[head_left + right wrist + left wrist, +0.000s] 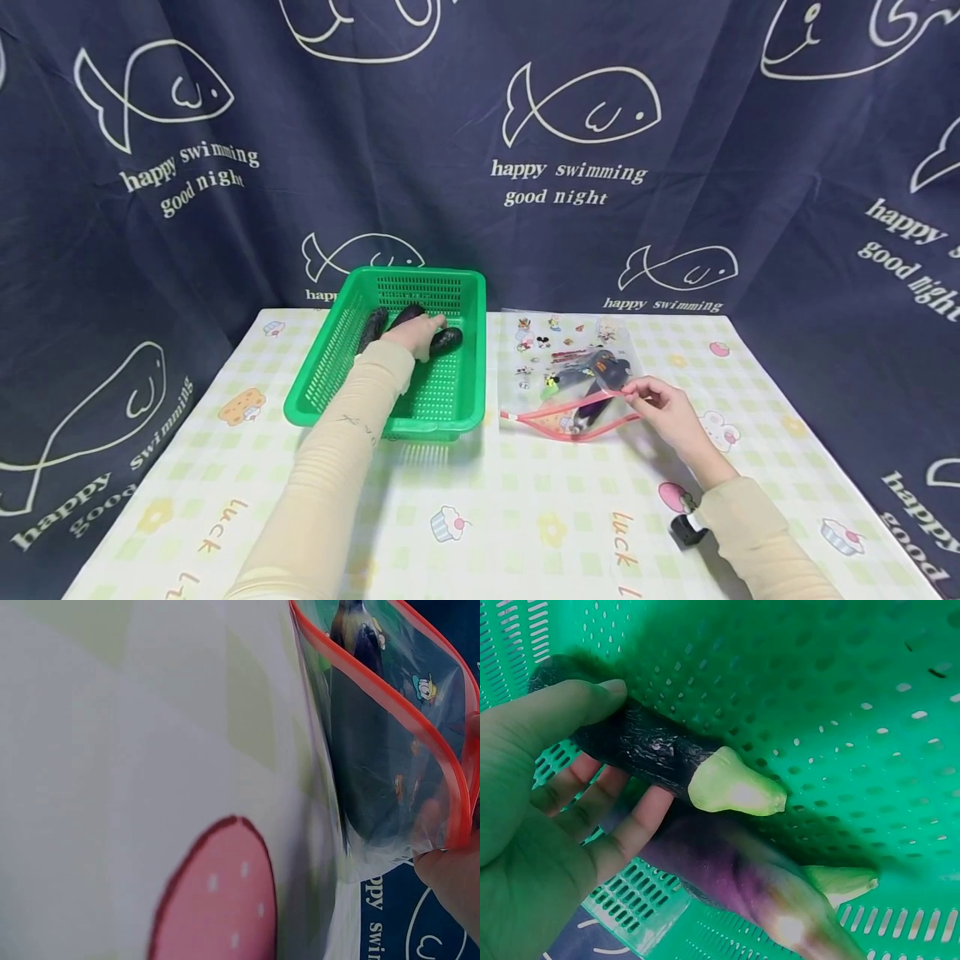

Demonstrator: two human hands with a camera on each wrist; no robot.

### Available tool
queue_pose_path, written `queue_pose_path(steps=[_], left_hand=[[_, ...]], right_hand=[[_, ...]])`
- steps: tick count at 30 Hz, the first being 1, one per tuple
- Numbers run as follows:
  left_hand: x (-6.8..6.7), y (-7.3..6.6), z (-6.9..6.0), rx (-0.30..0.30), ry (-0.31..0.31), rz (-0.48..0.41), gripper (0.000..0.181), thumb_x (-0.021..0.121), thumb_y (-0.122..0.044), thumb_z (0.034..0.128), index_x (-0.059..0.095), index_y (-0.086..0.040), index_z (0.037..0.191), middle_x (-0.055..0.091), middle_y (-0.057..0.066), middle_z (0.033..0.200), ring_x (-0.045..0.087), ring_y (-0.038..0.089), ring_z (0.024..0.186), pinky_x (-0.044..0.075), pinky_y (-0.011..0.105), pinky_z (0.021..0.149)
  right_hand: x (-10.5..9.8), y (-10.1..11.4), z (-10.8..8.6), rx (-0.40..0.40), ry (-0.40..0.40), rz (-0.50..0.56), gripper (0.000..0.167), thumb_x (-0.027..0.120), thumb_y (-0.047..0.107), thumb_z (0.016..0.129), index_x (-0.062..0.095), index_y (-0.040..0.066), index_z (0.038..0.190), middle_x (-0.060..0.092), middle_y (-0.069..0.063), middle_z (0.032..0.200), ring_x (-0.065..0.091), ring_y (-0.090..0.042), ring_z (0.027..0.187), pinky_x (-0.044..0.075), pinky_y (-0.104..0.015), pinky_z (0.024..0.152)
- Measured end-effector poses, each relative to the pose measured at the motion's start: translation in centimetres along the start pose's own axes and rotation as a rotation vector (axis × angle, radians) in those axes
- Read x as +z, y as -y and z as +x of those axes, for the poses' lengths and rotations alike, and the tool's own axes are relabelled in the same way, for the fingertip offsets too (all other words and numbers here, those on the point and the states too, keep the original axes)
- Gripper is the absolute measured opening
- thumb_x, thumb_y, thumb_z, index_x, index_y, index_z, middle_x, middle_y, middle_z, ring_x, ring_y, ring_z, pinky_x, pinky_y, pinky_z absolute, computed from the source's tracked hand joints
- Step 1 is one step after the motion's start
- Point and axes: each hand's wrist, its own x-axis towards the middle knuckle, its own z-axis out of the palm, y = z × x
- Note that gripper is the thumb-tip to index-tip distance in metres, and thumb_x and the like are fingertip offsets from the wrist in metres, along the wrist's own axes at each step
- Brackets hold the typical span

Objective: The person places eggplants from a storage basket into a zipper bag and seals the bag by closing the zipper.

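In the left wrist view my left hand (pixel 570 780) curls its thumb and fingers round a dark wrinkled eggplant (pixel 652 746) with a pale green stem end. Beneath it lies a purple eggplant (pixel 727 862), and another green stem end (pixel 844 881) shows beside that. All are inside the green basket (pixel 300 400), where my left hand (pixel 416 335) reaches in. My right hand (pixel 667 410) pinches the red-edged mouth of a clear printed bag (pixel 536 367), which gapes. Inside the bag is a dark eggplant (pixel 364 750); its other contents overlap too much to tell apart.
A patterned cloth covers the table (pixel 510 517). Behind it hangs a dark blue curtain (pixel 450 175) with white fish drawings. A small black object (pixel 686 531) is at the right wrist. The basket's walls stand around my left hand.
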Motion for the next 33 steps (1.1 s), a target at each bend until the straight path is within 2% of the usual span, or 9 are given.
queue_pose_path(steps=[3,7,11,19,27,33], left_hand=[[0.1,0.0,0.0,-0.012,0.009,-0.003,0.067,0.073,-0.004,0.0795,0.041,-0.021,0.136,0.044,0.016,0.136,0.056,0.023,0.091,0.047,0.033,0.072],[0.2,0.1,0.1,-0.01,0.005,0.004,0.068,0.074,-0.003,0.0782,0.041,-0.02,0.136,0.049,0.014,0.132,0.056,0.023,0.1,0.047,0.035,0.079],[0.2,0.0,0.2,0.004,-0.005,0.011,0.067,0.074,-0.002,0.0776,0.043,-0.018,0.134,0.055,0.011,0.126,0.056,0.023,0.101,0.047,0.035,0.081],[0.0,-0.1,0.2,0.001,0.007,0.007,0.064,0.073,-0.002,0.0786,0.044,-0.02,0.133,0.058,0.009,0.123,0.056,0.02,0.096,0.048,0.035,0.078],[-0.5,-0.1,-0.3,0.012,0.021,0.004,0.066,0.072,-0.002,0.0796,0.044,-0.022,0.135,0.057,0.009,0.124,0.056,0.021,0.098,0.048,0.035,0.076],[-1.5,-0.4,-1.4,0.015,0.035,-0.037,0.067,0.071,0.001,0.0792,0.043,-0.021,0.136,0.057,0.009,0.122,0.055,0.021,0.096,0.047,0.032,0.07]], right_hand=[[0.0,0.0,0.0,0.002,0.001,-0.004,0.011,0.06,-0.004,0.086,0.062,-0.008,0.096,0.063,-0.013,0.082,0.053,-0.001,0.067,0.043,-0.016,0.06],[0.0,0.0,0.0,0.002,0.004,-0.009,0.011,0.06,-0.004,0.086,0.062,-0.008,0.096,0.063,-0.014,0.082,0.053,-0.001,0.068,0.043,-0.016,0.061],[0.0,0.0,0.0,0.004,0.002,-0.007,0.012,0.06,-0.003,0.086,0.062,-0.008,0.097,0.063,-0.013,0.082,0.053,-0.001,0.068,0.043,-0.016,0.061],[0.0,-0.1,0.0,0.005,0.013,0.005,0.012,0.06,-0.004,0.087,0.061,-0.009,0.097,0.063,-0.014,0.082,0.055,-0.003,0.068,0.044,-0.015,0.062],[0.1,0.0,-0.1,0.001,0.012,-0.001,0.012,0.059,-0.006,0.086,0.061,-0.01,0.097,0.062,-0.014,0.081,0.054,-0.004,0.069,0.044,-0.015,0.063],[0.0,-1.7,0.3,-0.004,0.012,0.025,0.012,0.06,-0.004,0.087,0.061,-0.009,0.098,0.062,-0.016,0.083,0.056,-0.008,0.069,0.045,-0.016,0.062]])
